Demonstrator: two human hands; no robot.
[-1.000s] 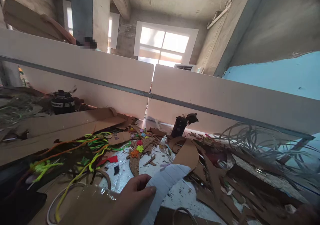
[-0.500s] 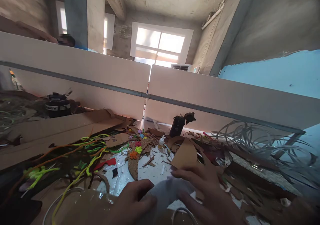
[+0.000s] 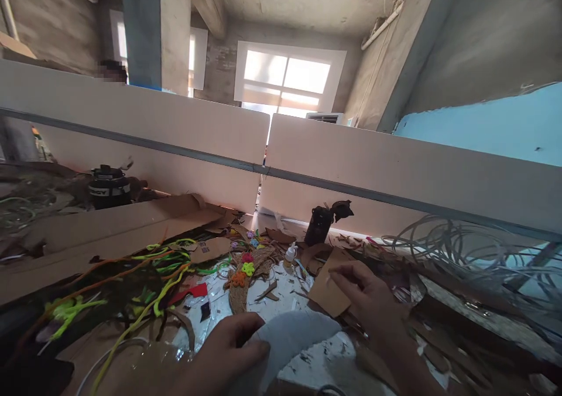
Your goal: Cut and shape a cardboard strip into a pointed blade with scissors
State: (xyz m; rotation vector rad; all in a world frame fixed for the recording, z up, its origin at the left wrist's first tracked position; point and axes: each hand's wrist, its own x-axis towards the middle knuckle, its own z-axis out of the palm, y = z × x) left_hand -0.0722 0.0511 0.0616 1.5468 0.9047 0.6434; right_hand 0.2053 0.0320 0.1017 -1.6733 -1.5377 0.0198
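One white piece (image 3: 302,333) | clamped in left hand (image 3: 232,346), extending rightward | right hand (image 3: 367,290) beyond, grip unclear

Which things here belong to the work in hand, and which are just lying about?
Likely in the work:
pale curved piece, held by the left hand
right hand, apart from that piece; whether it holds anything is unclear

Seemingly just lying about, untouched:
black bottle
black jar
red scrap
small white-tipped bottle
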